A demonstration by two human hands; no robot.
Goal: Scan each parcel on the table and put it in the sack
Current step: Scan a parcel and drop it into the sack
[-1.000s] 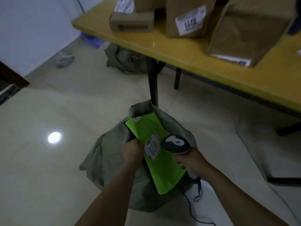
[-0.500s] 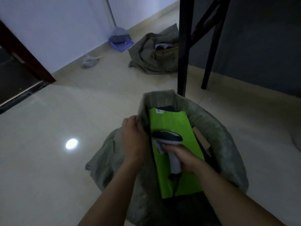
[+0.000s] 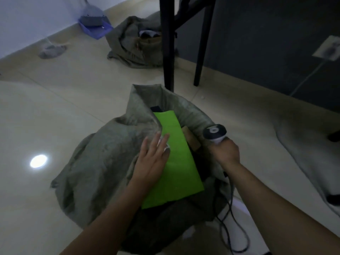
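Note:
A grey-green sack point(image 3: 103, 162) stands open on the tiled floor below me. A bright green flat parcel point(image 3: 176, 157) lies in its mouth, on top of darker parcels and a brown box point(image 3: 192, 138). My left hand point(image 3: 152, 159) lies flat with straight fingers on the parcel's left edge, over its label. My right hand point(image 3: 226, 151) grips the handle of a barcode scanner point(image 3: 214, 134) at the sack's right rim, with the scanner's cable trailing down to the floor.
Black table legs point(image 3: 168, 43) rise just behind the sack. A second filled sack point(image 3: 134, 41) slumps on the floor behind them, near a blue dustpan point(image 3: 95, 26) by the white wall. A dark wall with a socket point(image 3: 329, 49) is at the right.
The green parcel has dropped lower into the sack. My left hand let go of the sack rim and now lies flat on the parcel. My right hand moved the scanner off the parcel to the right.

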